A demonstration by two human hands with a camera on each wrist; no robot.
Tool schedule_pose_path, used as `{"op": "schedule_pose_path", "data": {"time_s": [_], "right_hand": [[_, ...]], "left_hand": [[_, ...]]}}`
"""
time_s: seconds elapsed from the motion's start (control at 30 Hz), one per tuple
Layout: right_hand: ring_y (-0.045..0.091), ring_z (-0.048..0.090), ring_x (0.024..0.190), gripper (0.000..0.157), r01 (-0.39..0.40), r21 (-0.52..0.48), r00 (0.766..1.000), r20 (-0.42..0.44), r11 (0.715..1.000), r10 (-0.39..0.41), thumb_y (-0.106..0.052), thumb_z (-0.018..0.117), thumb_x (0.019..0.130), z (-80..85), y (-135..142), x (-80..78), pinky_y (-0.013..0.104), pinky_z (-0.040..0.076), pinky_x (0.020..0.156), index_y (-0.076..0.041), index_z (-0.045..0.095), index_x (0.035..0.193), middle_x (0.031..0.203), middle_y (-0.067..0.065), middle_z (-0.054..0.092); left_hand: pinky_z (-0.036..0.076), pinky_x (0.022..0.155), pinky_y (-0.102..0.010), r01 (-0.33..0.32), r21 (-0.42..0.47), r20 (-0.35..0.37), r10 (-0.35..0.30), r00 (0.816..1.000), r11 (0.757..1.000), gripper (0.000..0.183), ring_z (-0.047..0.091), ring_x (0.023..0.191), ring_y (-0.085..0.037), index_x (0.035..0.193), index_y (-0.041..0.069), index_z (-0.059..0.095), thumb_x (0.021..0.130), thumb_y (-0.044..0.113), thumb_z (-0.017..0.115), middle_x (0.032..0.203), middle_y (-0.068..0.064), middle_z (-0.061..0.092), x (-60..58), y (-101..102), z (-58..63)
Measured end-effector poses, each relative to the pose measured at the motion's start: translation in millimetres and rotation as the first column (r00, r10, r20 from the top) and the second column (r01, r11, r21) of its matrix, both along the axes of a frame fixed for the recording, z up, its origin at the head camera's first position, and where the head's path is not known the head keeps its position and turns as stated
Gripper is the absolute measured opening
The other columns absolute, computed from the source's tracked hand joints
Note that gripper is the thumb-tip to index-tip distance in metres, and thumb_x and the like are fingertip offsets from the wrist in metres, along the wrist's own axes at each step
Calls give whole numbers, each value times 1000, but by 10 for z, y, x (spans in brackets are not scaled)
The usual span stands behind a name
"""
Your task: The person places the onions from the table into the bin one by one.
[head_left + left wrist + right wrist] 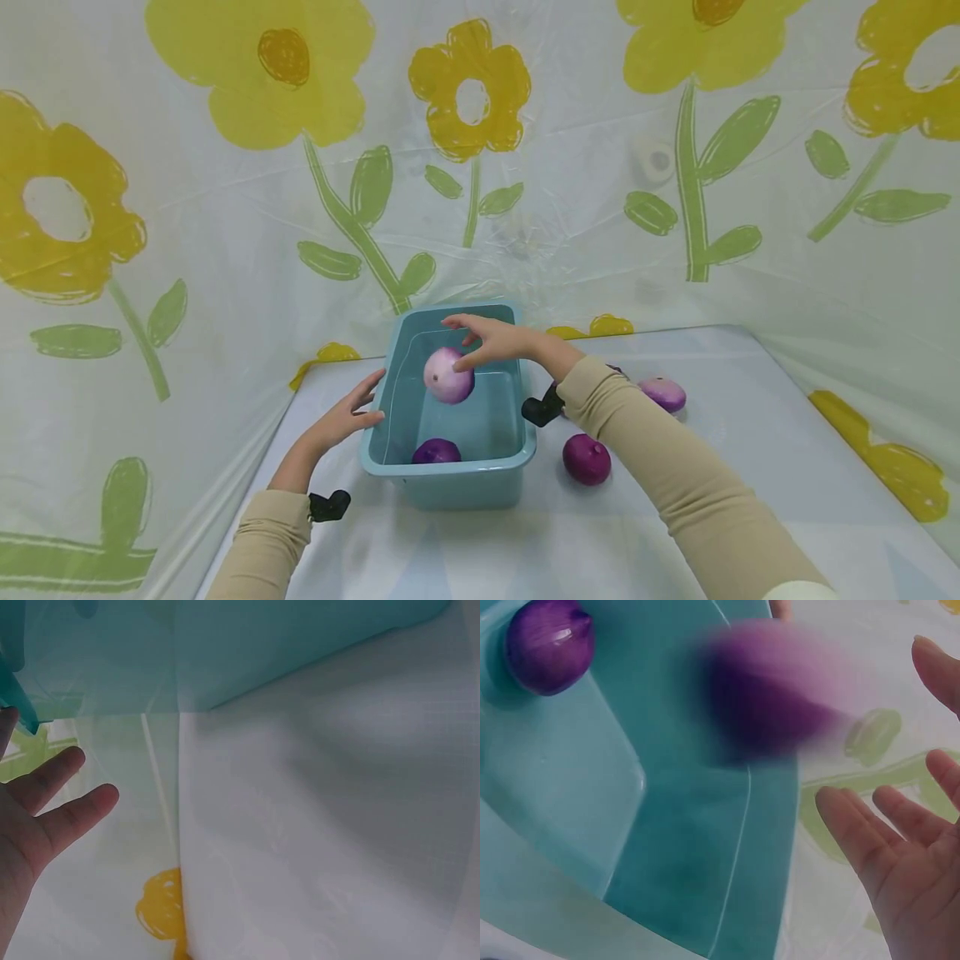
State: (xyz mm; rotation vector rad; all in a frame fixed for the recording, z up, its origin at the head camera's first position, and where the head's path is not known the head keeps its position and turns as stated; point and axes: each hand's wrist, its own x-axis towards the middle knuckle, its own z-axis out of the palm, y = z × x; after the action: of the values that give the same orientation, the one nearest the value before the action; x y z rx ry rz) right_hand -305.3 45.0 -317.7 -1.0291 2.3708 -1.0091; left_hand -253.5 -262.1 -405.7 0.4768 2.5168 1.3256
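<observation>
A pink-and-purple onion point(448, 377) is in the air over the inside of a blue plastic tub point(468, 490), near the middle of the head view. The right wrist view shows it as a blur in the upper middle — plainly apart from the fingers. The right hand point(502, 340) reaches in from the right just above it, thumb and fingers spread wide and holding nothing; in the head view its thumb overlaps the onion's edge.

Below, in the near left corner of the tub, sits a dark purple onion point(437, 452), partly hidden by the front rim; the right wrist view has it at upper left. The left hand point(341, 421) is at the tub's left side, fingers apart and holding nothing — whether a fingertip touches the rim cannot be told.

Right of the tub, a magenta onion point(587, 459) lies on the white table point(720, 400), lower right of centre, and a paler onion point(663, 393) lies farther back, just beyond the right beige sleeve point(667, 475). Each wrist carries a small black device, the left one point(330, 506) at lower left of centre. A pale curtain point(555, 208) printed with yellow flowers and green leaves fills the upper frame.
</observation>
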Motion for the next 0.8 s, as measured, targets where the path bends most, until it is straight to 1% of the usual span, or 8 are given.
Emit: {"op": "schedule_pose_path", "data": {"time_s": [0.1,0.23,0.4,0.53,0.67,0.8], "right_hand": [[23,42,124,76,-1,3,1000,15,1000,1,-30,66,83,9,13,6,40,40,98,-19,22,145,149,2,25],[23,44,122,75,-1,-17,1000,14,1000,1,-29,65,84,10,57,18,38,41,98,-19,22,145,147,4,28],[24,45,119,74,-10,-78,1000,-27,997,8,-25,64,85,45,178,50,36,42,96,-15,22,145,144,9,33],[24,43,120,76,-1,-115,1000,-31,993,-3,-27,64,84,109,325,88,37,42,96,-16,20,145,145,8,31],[26,42,121,76,34,-147,998,-51,989,-42,-28,64,84,160,510,132,43,40,99,-15,20,145,144,9,31],[28,43,120,75,72,-180,988,-119,981,-95,-26,65,84,176,724,209,46,39,99,-10,23,144,143,13,34]], "left_hand": [[24,99,-67,-4,-2,-5,4,1000,1000,77,15,133,-49,148,17,11,86,28,56,152,-18,8,-63,-62,-135],[24,99,-66,-4,7,2,4,1000,1000,78,15,134,-48,148,19,11,86,30,57,153,-17,8,-67,-83,-184],[23,99,-67,-11,23,13,10,1000,1000,77,14,134,-49,148,19,11,86,28,56,153,-17,8,-77,-73,-185],[23,99,-67,-9,8,11,9,1000,1000,77,13,134,-48,148,20,11,86,31,56,153,-16,7,-81,-69,-176],[22,99,-67,-2,3,8,2,1000,1000,78,13,135,-48,148,21,11,86,32,57,153,-15,7,-72,-64,-157],[22,99,-67,3,8,9,-3,1000,1000,78,12,135,-48,148,21,11,86,32,57,153,-16,7,-70,-61,-136]]}}
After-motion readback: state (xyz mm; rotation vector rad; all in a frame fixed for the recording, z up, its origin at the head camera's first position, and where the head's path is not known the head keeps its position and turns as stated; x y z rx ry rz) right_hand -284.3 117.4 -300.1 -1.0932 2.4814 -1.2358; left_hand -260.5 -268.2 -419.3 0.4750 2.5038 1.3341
